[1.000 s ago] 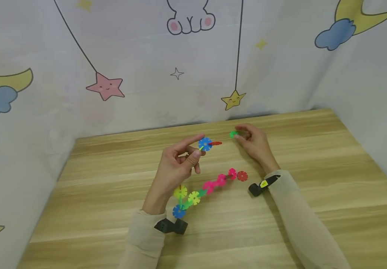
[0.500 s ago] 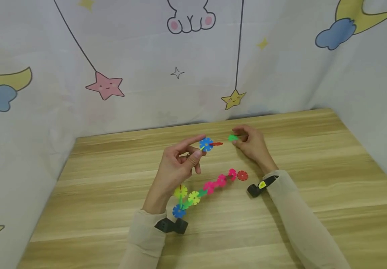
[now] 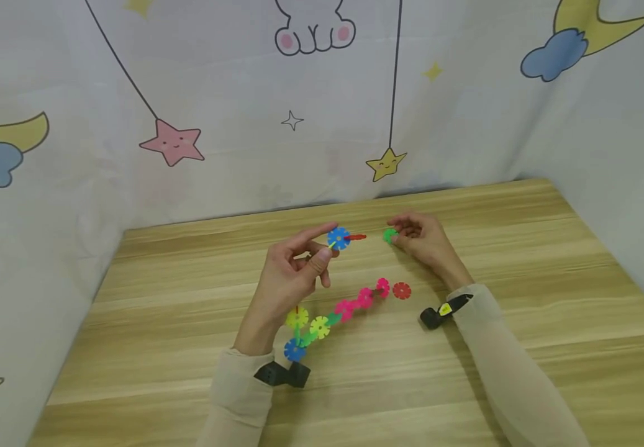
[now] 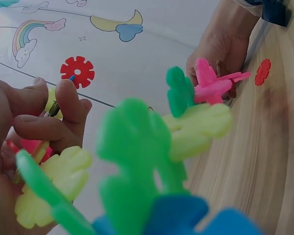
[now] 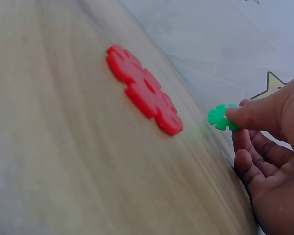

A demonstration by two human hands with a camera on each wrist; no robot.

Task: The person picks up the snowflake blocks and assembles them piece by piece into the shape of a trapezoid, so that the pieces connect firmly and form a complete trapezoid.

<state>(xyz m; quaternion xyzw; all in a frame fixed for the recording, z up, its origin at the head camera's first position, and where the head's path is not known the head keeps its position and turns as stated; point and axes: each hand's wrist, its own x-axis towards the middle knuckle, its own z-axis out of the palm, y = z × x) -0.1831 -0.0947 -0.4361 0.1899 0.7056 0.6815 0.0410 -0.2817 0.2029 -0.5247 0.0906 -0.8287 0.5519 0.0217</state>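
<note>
My left hand pinches a chain of flower-shaped plastic snowflake discs between thumb and fingers, close to a blue disc. From that blue disc a red disc sticks out edge-on toward the right. Below the hand the chain shows yellow discs, green ones, another blue disc and pink discs; part of it is hidden behind the hand and wrist. Between thumb and fingertips, my right hand holds a loose green snowflake disc, a short gap from the red one.
A single red snowflake disc lies flat on the wooden table, just past the chain's pink end. Behind the table hangs a white curtain printed with stars and moons. A black wrist camera is strapped to each forearm.
My right hand has come down slightly toward me, and the green disc has turned in its fingers to show more of its face. The left hand stays nearly still with the chain.
</note>
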